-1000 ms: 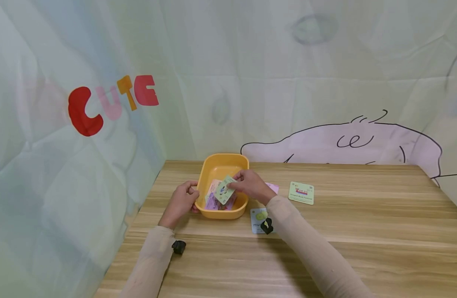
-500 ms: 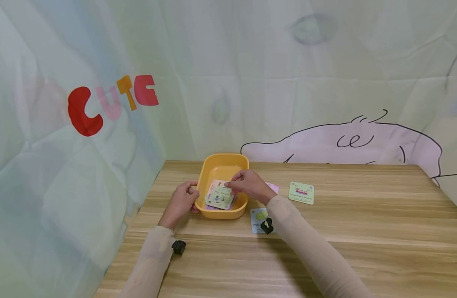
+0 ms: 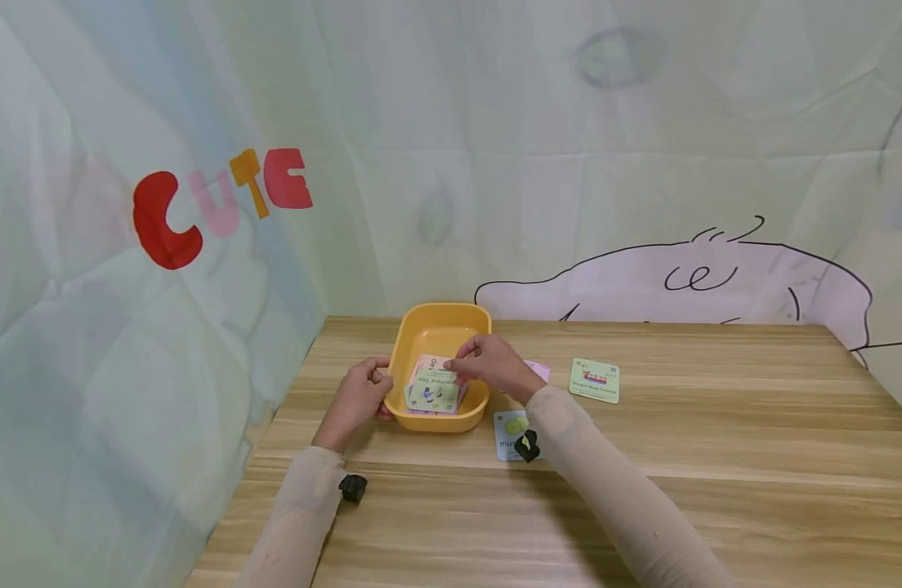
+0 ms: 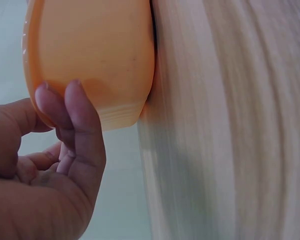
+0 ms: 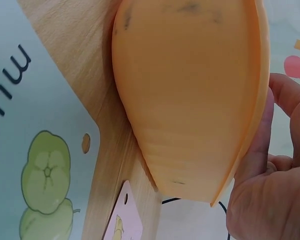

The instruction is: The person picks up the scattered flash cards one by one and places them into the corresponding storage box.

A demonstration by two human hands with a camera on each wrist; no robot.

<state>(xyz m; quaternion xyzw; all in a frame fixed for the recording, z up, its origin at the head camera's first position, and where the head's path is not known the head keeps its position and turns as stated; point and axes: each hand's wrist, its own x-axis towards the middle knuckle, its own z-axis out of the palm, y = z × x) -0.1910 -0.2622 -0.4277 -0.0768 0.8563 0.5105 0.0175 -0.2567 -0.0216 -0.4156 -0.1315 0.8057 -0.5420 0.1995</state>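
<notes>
My left hand [image 3: 359, 400] grips the left rim of a yellow plastic bin [image 3: 451, 317], with curled fingers against its outer wall in the left wrist view. My right hand [image 3: 489, 364] reaches over the right rim, fingertips just above the cards and the thumb near the forefinger. Uppermost in the bin lies a green Teachers' Day card [image 3: 435, 394], apparently loose from the fingers. A pink card [image 3: 425, 363] and a purple one show beneath it. The right wrist view shows the bin's outer wall [image 5: 190, 100]; it hides the right fingertips and the cards inside.
A blue card with a green fruit [image 3: 508, 433] lies right of the bin, partly under my right forearm. Behind that wrist is a pink card [image 3: 538, 370]. Farther right lies a green Dragon Boat Festival card [image 3: 595, 380]. Printed curtains stand behind and left of the wooden table [image 3: 716, 457].
The green card has left my right hand's fingers, dropped onto the other cards and turned slightly as it settled. My right hand has barely moved; my left hand still grips the bin's rim.
</notes>
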